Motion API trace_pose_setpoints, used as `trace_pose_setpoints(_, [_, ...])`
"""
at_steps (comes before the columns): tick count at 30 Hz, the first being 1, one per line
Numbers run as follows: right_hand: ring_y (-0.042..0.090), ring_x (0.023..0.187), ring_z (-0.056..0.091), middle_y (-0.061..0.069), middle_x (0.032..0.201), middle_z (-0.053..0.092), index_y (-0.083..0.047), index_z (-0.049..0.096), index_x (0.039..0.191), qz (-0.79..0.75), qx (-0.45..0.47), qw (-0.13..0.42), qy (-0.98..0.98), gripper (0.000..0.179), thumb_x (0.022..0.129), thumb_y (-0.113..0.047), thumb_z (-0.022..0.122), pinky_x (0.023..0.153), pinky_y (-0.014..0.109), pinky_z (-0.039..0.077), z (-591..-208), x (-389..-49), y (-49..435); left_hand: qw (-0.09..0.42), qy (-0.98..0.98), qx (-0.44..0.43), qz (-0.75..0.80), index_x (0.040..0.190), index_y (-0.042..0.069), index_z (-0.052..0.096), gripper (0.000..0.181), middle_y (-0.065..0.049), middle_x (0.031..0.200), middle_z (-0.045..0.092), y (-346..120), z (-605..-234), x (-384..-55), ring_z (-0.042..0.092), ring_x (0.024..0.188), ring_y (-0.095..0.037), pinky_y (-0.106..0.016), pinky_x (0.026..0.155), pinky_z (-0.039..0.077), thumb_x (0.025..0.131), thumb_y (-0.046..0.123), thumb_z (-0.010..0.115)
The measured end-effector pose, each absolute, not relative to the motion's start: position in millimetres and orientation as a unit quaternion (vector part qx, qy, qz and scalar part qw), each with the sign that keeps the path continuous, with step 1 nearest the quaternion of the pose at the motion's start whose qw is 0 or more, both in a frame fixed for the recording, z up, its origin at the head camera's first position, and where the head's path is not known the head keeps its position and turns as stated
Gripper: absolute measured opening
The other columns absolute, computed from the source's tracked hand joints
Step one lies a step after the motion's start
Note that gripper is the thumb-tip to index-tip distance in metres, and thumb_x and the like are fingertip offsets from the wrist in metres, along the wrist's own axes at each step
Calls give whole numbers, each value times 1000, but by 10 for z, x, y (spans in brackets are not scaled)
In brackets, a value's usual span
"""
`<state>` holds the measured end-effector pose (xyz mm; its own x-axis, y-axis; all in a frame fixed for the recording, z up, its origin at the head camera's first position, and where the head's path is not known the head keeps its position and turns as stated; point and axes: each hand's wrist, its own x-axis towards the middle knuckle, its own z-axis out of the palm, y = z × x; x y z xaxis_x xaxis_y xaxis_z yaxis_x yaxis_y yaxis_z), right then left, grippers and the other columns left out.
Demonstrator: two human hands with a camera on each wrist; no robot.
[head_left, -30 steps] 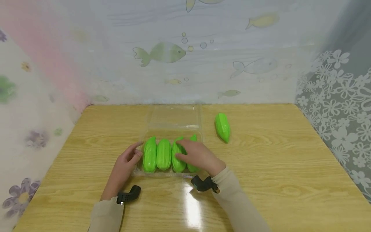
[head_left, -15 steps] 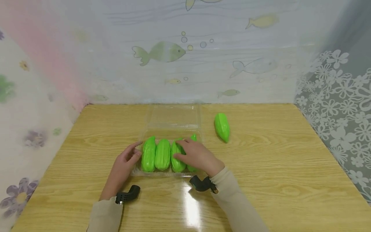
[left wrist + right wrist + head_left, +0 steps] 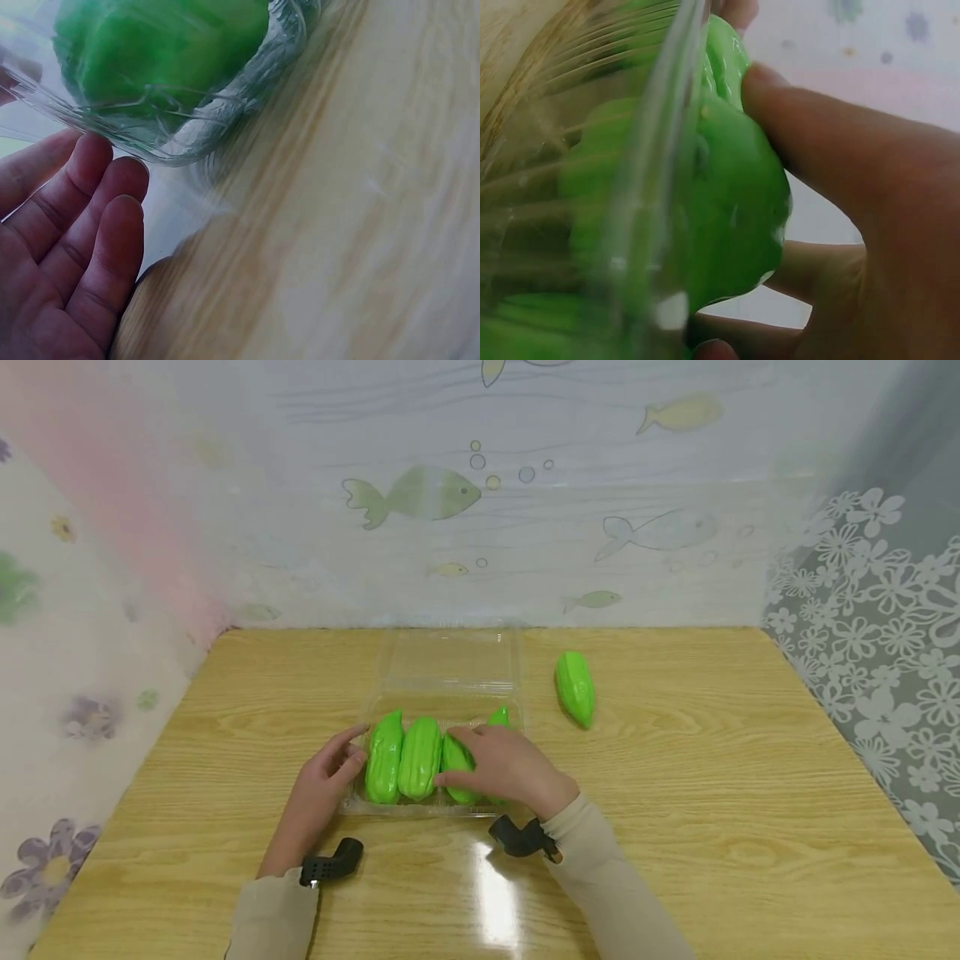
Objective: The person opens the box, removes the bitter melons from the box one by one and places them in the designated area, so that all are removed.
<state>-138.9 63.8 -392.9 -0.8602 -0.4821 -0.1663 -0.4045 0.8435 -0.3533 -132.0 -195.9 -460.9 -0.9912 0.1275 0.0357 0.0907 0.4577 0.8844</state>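
Note:
Several bright green, ridged, gourd-like pieces lie side by side in a clear plastic clamshell box (image 3: 420, 811), whose lid is folded back. At the box's left wall my left hand (image 3: 318, 789) rests with loosely bent fingers, beside the leftmost gourd (image 3: 384, 760). My right hand (image 3: 506, 768) reaches over the right-hand pieces and partly hides them. Its thumb extends to the gap between the second gourd (image 3: 420, 760) and the third gourd (image 3: 456, 756). In the right wrist view, the thumb (image 3: 810, 124) touches a green piece while other fingers stretch behind another gourd (image 3: 735, 202).
One more green gourd (image 3: 574, 689) lies on the wooden table (image 3: 712, 793) to the right of the box. The clear lid (image 3: 453, 660) leans back toward the fish-patterned wall (image 3: 427, 568). Black wrist cameras sit on both sleeves.
My right thumb has moved left over the third gourd to the second. The second gourd's near end has shifted slightly left, so it now tilts. The left hand stays at the box.

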Motion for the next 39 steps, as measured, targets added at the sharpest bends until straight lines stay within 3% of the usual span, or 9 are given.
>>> trace_pose_setpoints(4, [25,111,47,9,124,50,-16,38,136,-142,-238,130,952,79,76,-65,50,87,38,40,-3904,-1348,637,13,854,68,516,130,26,44,41,-3,96,54,-1974,-4639,-1321,50,85,-17,-27,73,41,92,41,45])
trace_pose_setpoints(9, [24,111,47,6,125,50,-19,38,136,-130,-240,130,953,70,78,-56,54,82,37,42,-3876,-1321,631,17,857,66,512,131,26,43,42,-3,97,54,-1974,-4609,-1291,50,87,-16,-27,74,41,92,41,45])
trace_pose_setpoints(17, [19,106,49,1,125,51,-24,35,138,-133,-232,148,952,61,81,-43,47,72,33,43,-3855,-1344,617,17,857,64,512,131,27,42,41,-2,98,54,-1968,-4592,-1281,50,89,-15,-29,77,40,92,39,45])
trace_pose_setpoints(23, [18,106,49,-1,125,51,-25,36,137,-127,-238,149,951,60,82,-47,48,72,34,44,-3862,-1351,615,11,858,70,508,131,26,44,42,-1,97,55,-1970,-4606,-1298,51,88,-15,-27,76,40,92,41,45])
trace_pose_setpoints(30, [20,106,49,2,122,52,-24,35,137,-109,-252,142,951,75,75,-61,56,72,36,45,-3855,-1333,613,5,856,72,512,130,25,45,41,-1,95,54,-1970,-4609,-1298,51,86,-15,-26,74,40,91,41,45])
trace_pose_setpoints(36, [13,79,49,-5,96,54,-24,37,136,-147,-234,150,949,66,76,-44,55,54,28,40,-3855,-1343,617,7,856,72,513,130,26,45,42,0,95,55,-1972,-4615,-1294,51,87,-15,-26,75,40,91,42,45])
trace_pose_setpoints(39, [11,72,48,-9,88,52,-24,37,136,-174,-232,150,945,62,79,-40,52,53,27,39,-3856,-1356,642,11,855,71,513,130,27,44,41,-1,96,55,-1978,-4615,-1298,51,87,-14,-26,75,40,91,41,45])
